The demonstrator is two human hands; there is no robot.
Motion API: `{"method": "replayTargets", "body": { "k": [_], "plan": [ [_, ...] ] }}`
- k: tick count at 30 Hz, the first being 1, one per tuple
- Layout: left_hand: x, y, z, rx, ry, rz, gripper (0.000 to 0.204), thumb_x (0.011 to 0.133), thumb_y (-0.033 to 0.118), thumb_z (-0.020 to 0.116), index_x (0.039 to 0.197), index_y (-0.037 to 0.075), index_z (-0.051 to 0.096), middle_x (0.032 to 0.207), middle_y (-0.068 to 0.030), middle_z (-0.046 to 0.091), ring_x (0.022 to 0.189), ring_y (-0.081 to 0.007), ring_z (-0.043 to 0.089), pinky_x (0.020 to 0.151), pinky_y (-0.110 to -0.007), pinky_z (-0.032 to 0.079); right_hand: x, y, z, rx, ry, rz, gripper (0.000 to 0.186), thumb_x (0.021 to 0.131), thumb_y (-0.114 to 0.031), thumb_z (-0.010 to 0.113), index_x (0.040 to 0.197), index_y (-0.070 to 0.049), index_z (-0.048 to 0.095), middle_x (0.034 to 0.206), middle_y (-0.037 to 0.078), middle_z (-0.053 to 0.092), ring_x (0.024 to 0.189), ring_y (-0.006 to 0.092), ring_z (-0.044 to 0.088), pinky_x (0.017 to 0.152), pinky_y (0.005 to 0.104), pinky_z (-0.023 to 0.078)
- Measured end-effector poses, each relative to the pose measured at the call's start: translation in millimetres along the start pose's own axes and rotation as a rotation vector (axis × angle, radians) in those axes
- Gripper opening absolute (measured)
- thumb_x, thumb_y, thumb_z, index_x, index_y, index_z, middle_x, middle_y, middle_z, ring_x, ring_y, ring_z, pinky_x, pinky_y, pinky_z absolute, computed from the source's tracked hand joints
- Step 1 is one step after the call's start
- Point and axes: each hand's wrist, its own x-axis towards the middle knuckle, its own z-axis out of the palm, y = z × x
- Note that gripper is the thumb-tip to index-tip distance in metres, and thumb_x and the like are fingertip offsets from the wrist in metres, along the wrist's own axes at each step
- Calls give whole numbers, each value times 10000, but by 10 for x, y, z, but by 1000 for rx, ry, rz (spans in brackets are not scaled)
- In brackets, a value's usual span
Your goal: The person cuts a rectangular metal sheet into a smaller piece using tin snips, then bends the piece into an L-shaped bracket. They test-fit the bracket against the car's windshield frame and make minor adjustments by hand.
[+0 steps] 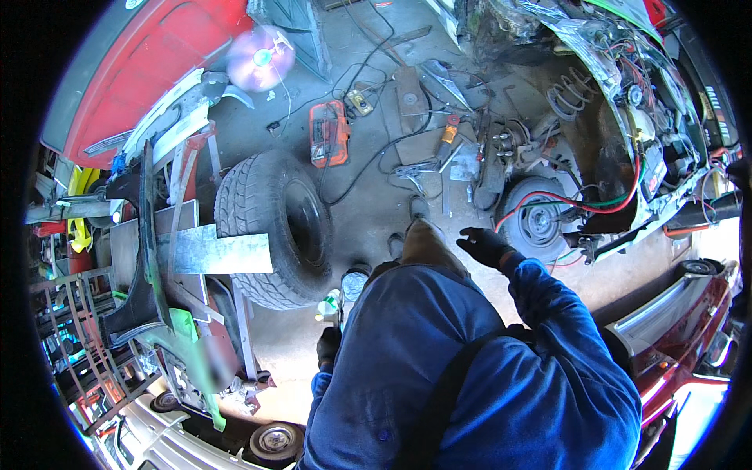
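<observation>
1. My left hand (329, 346), black-gloved, is closed around a metallic tool (340, 312) with round end, partly hidden.
2. My right hand (482, 246), also gloved, has fingers loosely spread, near a grey round steel wheel (540, 222).
3. A black rubber tyre (252, 196), blocky tread, is partly covered by a smooth rectangular metal sheet (223, 252).
4. Farther lies an orange rectangular case (328, 133).

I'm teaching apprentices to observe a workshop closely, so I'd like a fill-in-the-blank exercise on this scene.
1. The person's black-gloved right hand has its fingers spread and holds ____.
2. Between left and right, the large black rubber tire is in the picture's ____ half.
3. Higher or lower: the grey metal coil spring appears ____ in the picture than that hand.
4. Beside the long red flexible line runs another, coloured ____.

Missing words: nothing; left; higher; green.
</observation>
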Motion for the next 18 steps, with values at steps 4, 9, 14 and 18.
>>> {"method": "replayTargets", "body": {
  "k": [4,9,14,18],
  "plan": [
    [-121,-289,2,-55,35,201,300,1005,381,591,1028,111,720,1002,-206,757,969,-465,709,819,-547,563,141,96,8,-5,-15,5,601,1000,-505,637,1368,-31,670,1183,246,755,1128,419,715,1001,486,551],
    [-357,203,-508,-374,123,184,213,983,283,649,1000,83,723,985,-195,755,951,-435,717,780,-492,556,99,459,159,-133,-88,102,576,979,-494,668,1312,-25,696,1141,256,756,1089,395,729,980,471,564],
    [-28,1152,-1052,-436,236,432,186,982,209,646,980,29,689,903,-207,730,853,-415,709,735,-455,532,-393,573,23,19,-56,109,573,996,-484,683,1341,-27,679,1085,227,767,1083,353,734,971,446,563],
    [88,1924,-1438,-520,165,486,139,985,153,650,943,21,644,761,-107,642,696,-208,575,649,-394,464,-493,358,-282,42,-157,114,582,1014,-501,663,1390,-58,657,1231,230,745,1161,374,712,1029,464,543]
  ]
}}
